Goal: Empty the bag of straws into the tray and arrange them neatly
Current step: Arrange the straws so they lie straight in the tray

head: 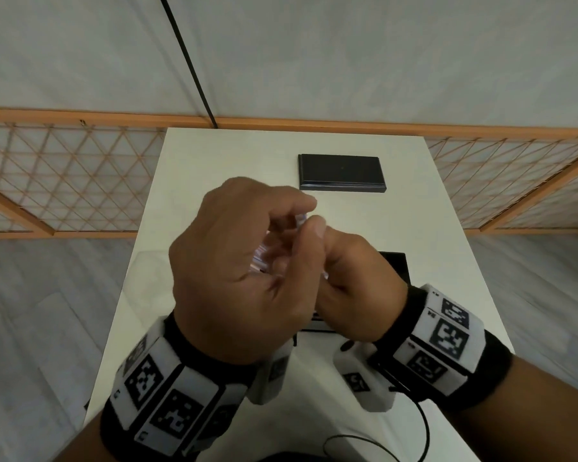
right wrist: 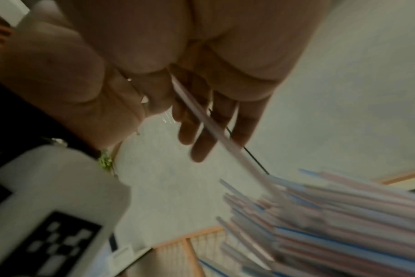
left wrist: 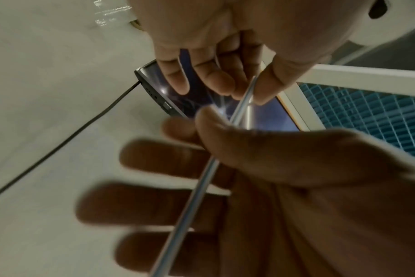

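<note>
- Straws (right wrist: 344, 215) are showing in the right wrist view as a blurred bundle of pink, blue and pale tubes, their ends fanning out just below the right hand; the bag itself is only showing as clear plastic (head: 274, 251) glinting between the two hands in the head view.
- Left hand (head: 234, 261) is hovering above the desk (head: 214, 155), its fingers curling, with thumb and forefinger pinching at the clear plastic and a single straw (left wrist: 192, 187) that is running diagonally across its palm in the left wrist view.
- Right hand (head: 354, 285) is sitting just beside the left and touching it, fingers curled inward and gripping the same straw near its top end, thumb pressing against it.
- Both wrists are wearing black bands carrying white blocks with black-and-white markers (head: 447, 338).
- A dark flat device (head: 394, 265) is lying on the desk under the right hand, mostly hidden; the left wrist view is showing its glossy screen reflecting light.
- A thin black cable (head: 424, 425) is looping over the near edge of the desk.
- Farther off, the black tray (head: 342, 172) is lying flat on the desk, well apart from the hands.
- Beyond the desk, an orange wooden lattice fence (head: 64, 178) is standing against a pale wall.
</note>
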